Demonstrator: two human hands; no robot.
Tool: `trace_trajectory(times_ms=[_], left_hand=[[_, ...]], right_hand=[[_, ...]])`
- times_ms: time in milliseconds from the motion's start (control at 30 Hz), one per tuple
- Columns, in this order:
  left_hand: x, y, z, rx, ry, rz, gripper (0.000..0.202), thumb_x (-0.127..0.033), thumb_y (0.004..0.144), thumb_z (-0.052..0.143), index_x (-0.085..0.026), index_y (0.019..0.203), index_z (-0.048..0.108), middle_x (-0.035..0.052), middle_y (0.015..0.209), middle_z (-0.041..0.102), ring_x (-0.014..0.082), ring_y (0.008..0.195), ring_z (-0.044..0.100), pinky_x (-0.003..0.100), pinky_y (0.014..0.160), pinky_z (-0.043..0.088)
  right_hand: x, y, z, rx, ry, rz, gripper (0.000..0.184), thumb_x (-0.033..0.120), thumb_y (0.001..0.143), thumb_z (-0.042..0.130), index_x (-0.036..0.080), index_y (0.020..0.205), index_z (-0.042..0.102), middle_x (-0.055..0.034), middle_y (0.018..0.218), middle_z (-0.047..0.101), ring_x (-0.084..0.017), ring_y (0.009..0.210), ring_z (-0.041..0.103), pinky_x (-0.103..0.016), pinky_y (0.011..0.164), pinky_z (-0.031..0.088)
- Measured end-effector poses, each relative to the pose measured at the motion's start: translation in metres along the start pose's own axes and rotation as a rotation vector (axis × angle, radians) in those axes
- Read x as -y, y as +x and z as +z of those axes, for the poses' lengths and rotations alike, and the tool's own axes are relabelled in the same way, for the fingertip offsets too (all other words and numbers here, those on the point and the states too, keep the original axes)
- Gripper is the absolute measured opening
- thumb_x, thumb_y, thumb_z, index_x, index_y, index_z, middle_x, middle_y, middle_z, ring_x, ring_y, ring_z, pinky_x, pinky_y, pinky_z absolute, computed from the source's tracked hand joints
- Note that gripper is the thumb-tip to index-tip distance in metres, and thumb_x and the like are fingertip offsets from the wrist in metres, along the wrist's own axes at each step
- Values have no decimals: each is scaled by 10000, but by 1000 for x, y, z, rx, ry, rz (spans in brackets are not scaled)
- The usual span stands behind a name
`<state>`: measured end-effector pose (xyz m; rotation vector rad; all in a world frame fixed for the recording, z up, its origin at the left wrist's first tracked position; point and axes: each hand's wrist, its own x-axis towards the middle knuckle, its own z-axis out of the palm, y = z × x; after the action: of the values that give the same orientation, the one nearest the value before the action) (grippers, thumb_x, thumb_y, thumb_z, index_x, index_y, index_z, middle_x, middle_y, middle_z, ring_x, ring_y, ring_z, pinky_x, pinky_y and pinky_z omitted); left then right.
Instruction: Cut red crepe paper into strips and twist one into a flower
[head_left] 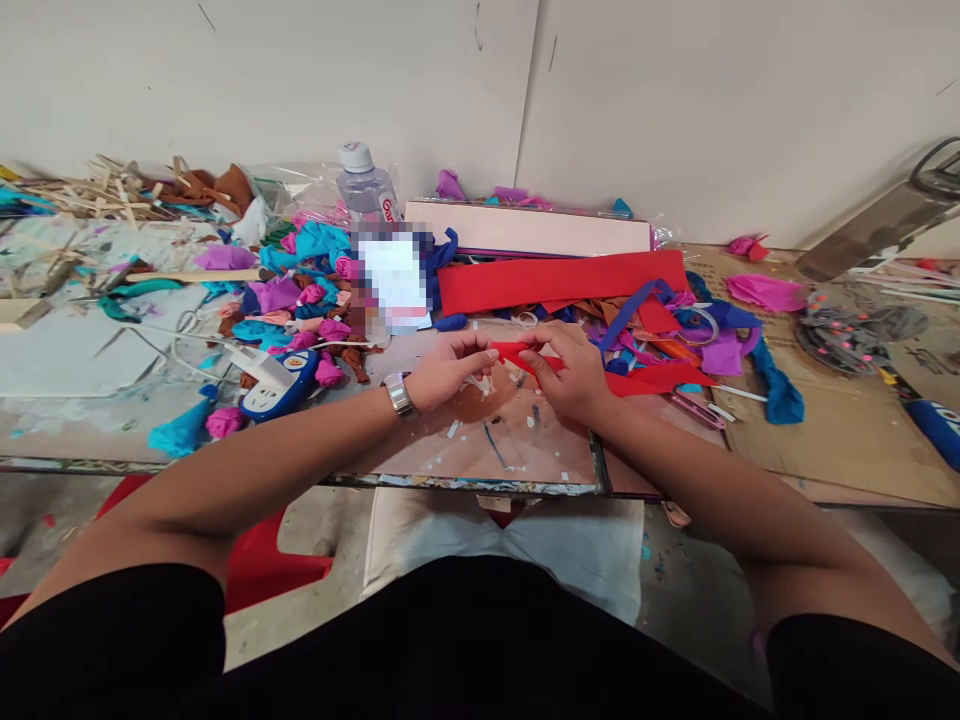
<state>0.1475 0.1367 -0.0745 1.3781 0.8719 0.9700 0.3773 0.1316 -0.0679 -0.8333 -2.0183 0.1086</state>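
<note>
Both my hands hold a red crepe paper strip (660, 379) above the table. My left hand (448, 370), with a watch at the wrist, pinches the strip's left end between thumb and fingers. My right hand (568, 370) grips it a little to the right, thumb on top, and the strip trails out past that hand to the right. Behind them lies a wide folded red crepe paper band (562, 283). Several coloured paper roses and scraps (311, 290) are heaped to the left.
A blue and white power strip (281, 385) with a cable lies at left. Behind the pile stands a bottle (367, 190), beside a lit, blurred screen (395, 278). Green-handled pliers (142, 295) lie farther left. A pink cutter (697, 410) rests on the right, near cardboard (825, 440).
</note>
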Motion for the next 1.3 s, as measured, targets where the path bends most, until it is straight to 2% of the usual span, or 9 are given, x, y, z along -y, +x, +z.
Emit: trace_trajectory(times_ms=[167,300,400,500,767,867,967,1100,1300], left_hand=[[2,2,-1,-44,-8,5,242,-375,798,787,-172,814,657,1,733,636,105,644,551,244,634,441],[3,2,-1,-45,-28,-10,313,-469,844,768,-172,833,667,13,747,642,117,659,570,248,625,442],[1,0,-1,-5,60,26,392,-545,859,775,-162,894,698,18,774,653,120,671,568,258,648,454],[1,-1,-2,-12,121,57,381,-514,838,806,-154,905,699,19,803,663,117,684,568,261,671,459],[9,5,-6,-50,101,103,304,-457,873,764,-175,893,652,-6,754,632,113,657,555,251,648,462],[8,3,-6,-71,163,196,359,-518,907,745,-176,995,679,36,899,706,133,753,619,266,706,508],[7,0,-4,-39,306,287,385,-534,916,757,-174,1047,718,78,1036,752,164,865,669,292,776,535],[8,-1,-2,7,401,336,362,-529,927,754,-170,980,753,71,959,768,161,815,668,293,754,530],[13,2,-4,15,282,317,368,-534,925,770,-168,949,751,62,908,765,147,782,664,276,736,526]], right_hand=[[0,0,0,1,4,10,230,431,1080,584,229,1074,695,-54,982,766,-216,871,696,-388,868,496],[1,1,-1,4,9,2,226,427,1078,591,224,1063,690,-50,974,763,-211,865,695,-381,859,489],[2,1,-1,21,4,14,242,442,1076,590,224,1056,693,-51,956,762,-217,876,695,-386,867,486],[2,1,-1,22,3,9,241,440,1075,593,221,1051,691,-51,955,763,-215,870,691,-385,864,481],[2,3,-4,7,-3,11,253,437,1097,545,224,1048,672,-47,960,763,-217,875,693,-379,859,468],[1,3,-3,90,-46,-16,264,442,1100,537,228,1048,683,-60,1005,783,-239,961,708,-402,911,453],[-1,1,0,156,-81,-77,256,431,1097,553,229,1057,704,-67,1045,798,-248,1006,718,-419,946,441],[-4,0,1,146,-91,-118,249,429,1084,589,228,1057,733,-67,1011,807,-249,979,728,-426,937,451],[-3,-1,1,139,-68,-84,255,463,1053,639,242,1104,755,-69,1054,818,-249,996,740,-429,954,485]])
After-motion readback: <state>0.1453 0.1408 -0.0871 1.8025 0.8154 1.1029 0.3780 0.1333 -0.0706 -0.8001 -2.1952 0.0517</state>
